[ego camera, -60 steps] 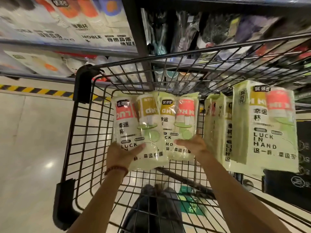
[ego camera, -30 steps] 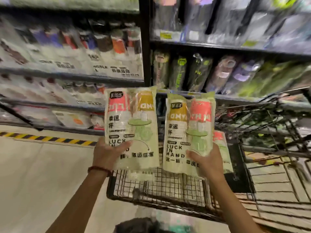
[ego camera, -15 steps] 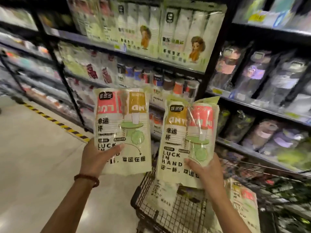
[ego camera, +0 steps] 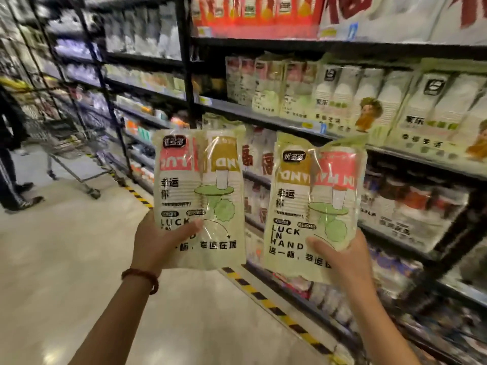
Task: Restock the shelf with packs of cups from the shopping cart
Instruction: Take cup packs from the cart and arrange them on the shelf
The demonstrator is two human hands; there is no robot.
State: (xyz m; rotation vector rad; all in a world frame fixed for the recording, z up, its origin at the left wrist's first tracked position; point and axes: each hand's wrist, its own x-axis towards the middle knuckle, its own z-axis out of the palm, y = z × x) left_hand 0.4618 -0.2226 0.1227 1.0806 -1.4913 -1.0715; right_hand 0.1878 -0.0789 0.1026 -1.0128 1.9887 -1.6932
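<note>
Left hand (ego camera: 155,243) grips the lower left part of the first cup pack (ego camera: 200,196), thumb laid across the front over the print, fingers behind it (hidden). Beaded bracelet (ego camera: 142,276) on that wrist.

Right hand (ego camera: 342,256) holds the second cup pack (ego camera: 313,206) at its lower right corner the same way: thumb on the front, other fingers out of sight behind.

Both packs are upright in the air, side by side with a narrow gap, printed faces to the camera. Pale green wrapper, "LUCK IN HAND" text. First pack shows a pink cup stack on the left and a mustard one on the right; second pack has them the other way round.

Behind them is the black shelf (ego camera: 290,122), running from mid left to the right edge. The level just above the held packs' tops carries a row of similar shelf packs (ego camera: 266,85) standing upright, with white packs bearing a cartoon figure further right. Lower levels hold packaged goods, too blurred to identify.

Hazard tape (ego camera: 263,299), yellow and black, runs along the shelf base on the pale floor (ego camera: 66,259).

Far left, well apart from the hands: a wire cart (ego camera: 68,143) and a person (ego camera: 10,154) in dark trousers.
</note>
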